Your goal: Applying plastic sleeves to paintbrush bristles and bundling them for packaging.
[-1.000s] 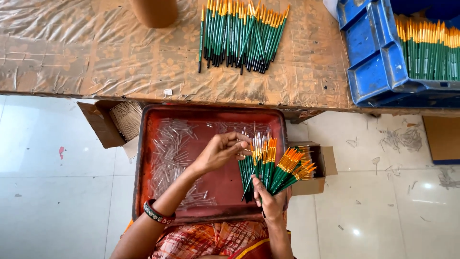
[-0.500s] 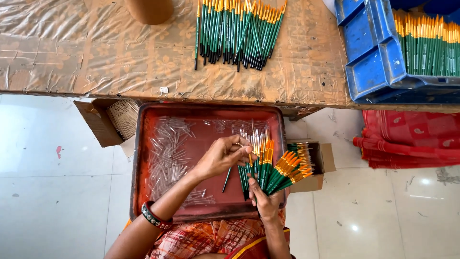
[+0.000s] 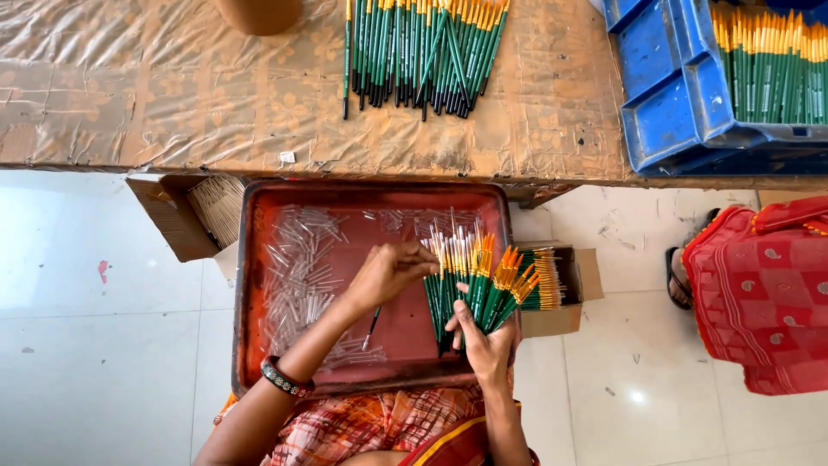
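Both hands work over a red tray [image 3: 246, 285] on the person's lap: the right hand [image 3: 485, 343] is closed around the lower ends of a fanned bunch of green paintbrushes [image 3: 479, 280], while the left hand [image 3: 390, 272], fingers curled, pinches at the brush tips on the bunch's left side, with one brush [image 3: 373, 326] hanging just below it. Clear plastic caps [image 3: 297, 276] lie scattered in the tray to the left of the left hand, a small cardboard box of brushes [image 3: 561, 289] sits just right of the right hand, and beyond both hands more brushes [image 3: 423, 52] lie on a table [image 3: 172, 95] beside a blue crate [image 3: 673, 95].
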